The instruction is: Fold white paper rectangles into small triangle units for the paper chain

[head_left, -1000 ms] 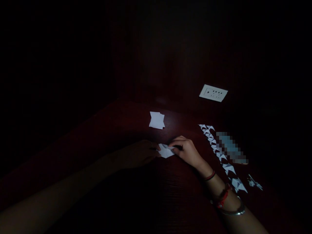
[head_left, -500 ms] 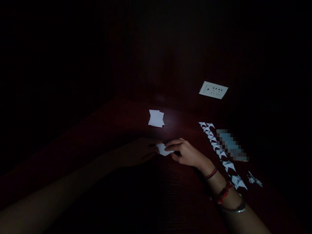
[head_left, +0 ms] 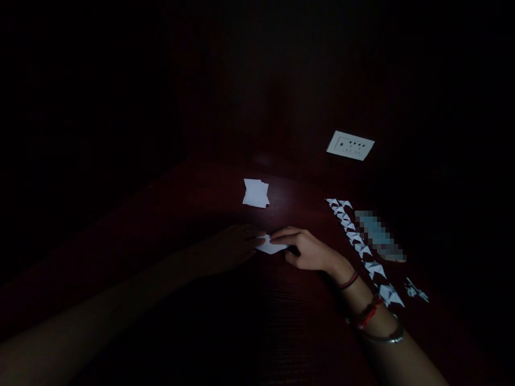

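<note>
A small piece of white folded paper (head_left: 272,248) lies on the dark red table between my hands. My left hand (head_left: 235,244), in deep shadow, has its fingertips on the paper's left end. From the other side my right hand (head_left: 308,249) holds the paper, index finger stretched across its top and thumb bent near the lower edge. Bracelets circle my right wrist. Beyond my hands sits a loose stack of white paper sheets (head_left: 256,193). To the right runs a row of small folded paper pieces (head_left: 354,236), angular in shape.
A blurred-out bluish oblong item (head_left: 380,236) lies right of the folded row. Small white scraps (head_left: 416,290) are nearer to me on the right. A white wall socket (head_left: 351,145) is set in the dark back wall. The table (head_left: 193,198) fades into darkness at the left.
My right index finger has straightened along the paper, and the left fingers lie flatter at its end. The whole view has shifted slightly.
</note>
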A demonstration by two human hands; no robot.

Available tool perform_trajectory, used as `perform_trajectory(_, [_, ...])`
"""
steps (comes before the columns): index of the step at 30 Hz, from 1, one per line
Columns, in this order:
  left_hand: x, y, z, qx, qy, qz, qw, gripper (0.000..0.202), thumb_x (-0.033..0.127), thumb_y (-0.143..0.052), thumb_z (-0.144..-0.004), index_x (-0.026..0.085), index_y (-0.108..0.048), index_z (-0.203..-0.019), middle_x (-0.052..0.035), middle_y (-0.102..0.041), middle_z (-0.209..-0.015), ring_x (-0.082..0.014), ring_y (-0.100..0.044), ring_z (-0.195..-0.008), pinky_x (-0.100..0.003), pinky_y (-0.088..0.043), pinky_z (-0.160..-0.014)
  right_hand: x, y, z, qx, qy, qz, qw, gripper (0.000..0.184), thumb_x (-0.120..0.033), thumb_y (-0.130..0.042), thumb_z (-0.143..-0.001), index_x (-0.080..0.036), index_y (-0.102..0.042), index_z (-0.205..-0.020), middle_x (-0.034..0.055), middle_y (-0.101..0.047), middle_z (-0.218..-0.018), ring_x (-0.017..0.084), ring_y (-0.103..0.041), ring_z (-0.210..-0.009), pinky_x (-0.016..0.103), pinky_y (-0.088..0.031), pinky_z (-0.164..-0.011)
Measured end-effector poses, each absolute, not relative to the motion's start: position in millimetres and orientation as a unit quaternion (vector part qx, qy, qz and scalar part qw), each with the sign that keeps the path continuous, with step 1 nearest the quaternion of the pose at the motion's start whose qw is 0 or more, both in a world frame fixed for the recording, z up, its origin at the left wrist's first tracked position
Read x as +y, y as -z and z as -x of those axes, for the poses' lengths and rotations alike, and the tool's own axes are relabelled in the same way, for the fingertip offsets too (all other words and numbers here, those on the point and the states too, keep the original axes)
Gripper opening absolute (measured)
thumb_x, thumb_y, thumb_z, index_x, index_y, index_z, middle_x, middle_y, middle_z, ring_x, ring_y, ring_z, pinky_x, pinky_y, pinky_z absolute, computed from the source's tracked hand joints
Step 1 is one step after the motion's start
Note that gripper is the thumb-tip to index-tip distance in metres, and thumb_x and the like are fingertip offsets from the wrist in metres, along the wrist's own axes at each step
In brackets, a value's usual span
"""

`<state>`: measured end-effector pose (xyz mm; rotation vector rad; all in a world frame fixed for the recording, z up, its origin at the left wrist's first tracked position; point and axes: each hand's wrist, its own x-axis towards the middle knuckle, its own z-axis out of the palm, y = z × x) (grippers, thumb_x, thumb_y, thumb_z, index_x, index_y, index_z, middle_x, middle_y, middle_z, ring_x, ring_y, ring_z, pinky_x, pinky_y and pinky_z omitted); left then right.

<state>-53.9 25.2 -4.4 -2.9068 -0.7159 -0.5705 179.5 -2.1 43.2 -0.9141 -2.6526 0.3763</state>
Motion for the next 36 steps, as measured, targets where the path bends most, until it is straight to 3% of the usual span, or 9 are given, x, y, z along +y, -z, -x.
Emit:
perform_trajectory(7, [31,9,54,-0.225,0.193,0.953,0.064,0.032,0.028,-0.042,-0.088,0.024,-0.047,-0.119,-0.0013,-0.050,-0.123,-0.0212,-0.038,-0.115,-0.037,-0.029,-0.094,-4,-47,-175,-0.935,-0.089,0.324,0.113,0.053,-0.004,-0.045,-0.062,-0.014,-0.053,-0.113,0.0073,-0.054,-0.117,0.019,-0.046,-0.106,0.035,-0.035,-0.094])
perform_trajectory(20, [28,6,57,-0.264,0.181,0.947,0.038,0.035,0.023,-0.039,-0.088,0.027,-0.044,-0.122,0.0014,-0.047,-0.127,-0.0189,-0.038,-0.114,-0.035,-0.028,-0.095,-16,-65,-185,-0.924,-0.027,0.380,0.029,0.040,-0.008,-0.045,-0.065,-0.017,-0.060,-0.101,0.0053,-0.059,-0.110,0.021,-0.051,-0.102,0.039,-0.034,-0.091])
perform_trajectory(27, [26,-2,58,-0.276,0.183,0.943,0.039,0.031,0.025,-0.041,-0.088,0.026,-0.048,-0.118,0.0009,-0.052,-0.121,-0.0192,-0.041,-0.111,-0.034,-0.029,-0.094,-13,-71,-201,-0.891,-0.002,0.453,-0.020,0.018,-0.009,-0.049,-0.066,-0.016,-0.065,-0.070,0.0078,-0.066,-0.080,0.022,-0.059,-0.082,0.036,-0.040,-0.079])
perform_trajectory(31, [30,-6,54,-0.265,0.188,0.943,0.067,0.026,0.034,-0.049,-0.084,0.023,-0.054,-0.107,-0.0025,-0.058,-0.108,-0.0203,-0.047,-0.104,-0.036,-0.030,-0.093,-8,-64,-201,-0.892,0.027,0.448,0.057,0.024,-0.011,-0.048,-0.074,-0.017,-0.063,-0.092,0.0081,-0.063,-0.097,0.022,-0.056,-0.092,0.039,-0.037,-0.084])
perform_trajectory(33, [30,-9,51,-0.255,0.184,0.945,0.090,0.023,0.031,-0.050,-0.084,0.021,-0.055,-0.104,-0.0038,-0.060,-0.102,-0.0204,-0.050,-0.100,-0.037,-0.028,-0.094,-7,-59,-196,-0.905,0.013,0.415,0.095,0.029,-0.015,-0.048,-0.078,-0.018,-0.058,-0.105,0.0068,-0.059,-0.107,0.020,-0.052,-0.099,0.038,-0.036,-0.087])
perform_trajectory(36, [28,-14,49,-0.241,0.155,0.951,0.116,0.023,0.028,-0.047,-0.086,0.018,-0.053,-0.106,-0.0051,-0.060,-0.101,-0.0207,-0.051,-0.098,-0.038,-0.026,-0.096,-6,-50,-189,-0.915,-0.006,0.387,0.109,0.031,-0.022,-0.050,-0.081,-0.019,-0.055,-0.111,0.0066,-0.056,-0.111,0.020,-0.048,-0.103,0.038,-0.036,-0.088])
